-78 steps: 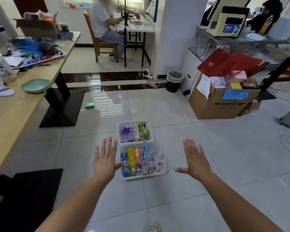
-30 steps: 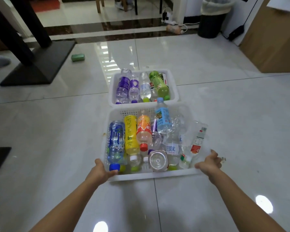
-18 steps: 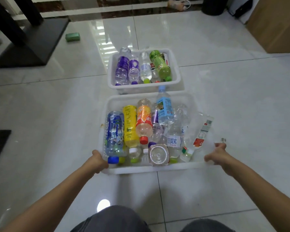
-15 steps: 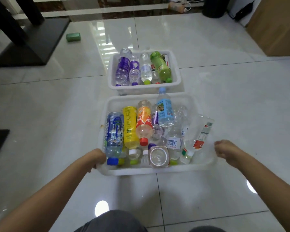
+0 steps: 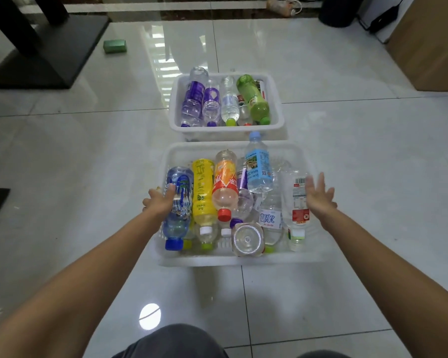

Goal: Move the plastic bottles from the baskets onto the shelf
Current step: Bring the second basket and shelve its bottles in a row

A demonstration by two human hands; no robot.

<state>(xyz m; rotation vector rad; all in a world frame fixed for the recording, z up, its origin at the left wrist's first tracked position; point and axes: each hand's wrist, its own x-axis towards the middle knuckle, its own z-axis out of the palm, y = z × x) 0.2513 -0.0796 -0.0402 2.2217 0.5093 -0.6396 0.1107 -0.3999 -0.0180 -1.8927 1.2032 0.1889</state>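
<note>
My left hand (image 5: pixel 159 202) is resting on the blue-capped bottle (image 5: pixel 179 226) at the left wall of the near basket (image 5: pixel 243 260) on the floor, thumb across it. I cannot tell if I am gripping it. The bottles are looking light, slick and crushable, so I am judging the labelled middle the safest hold. My right hand (image 5: pixel 318 197) is hovering, fingers spread wide, beside the red-labelled bottle (image 5: pixel 296 202).

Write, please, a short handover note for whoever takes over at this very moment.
Left hand: at the left rim of the near basket, thumb on the blue-capped bottle; grip unclear.
Right hand: open, fingers spread, above that basket's right side, holding nothing.
Bottles: all seen lie in the near basket and the far basket, both on the floor.
Done: nothing shelved that shows; no shelf in view.
Left: carry every bottle to the shelf.
</note>
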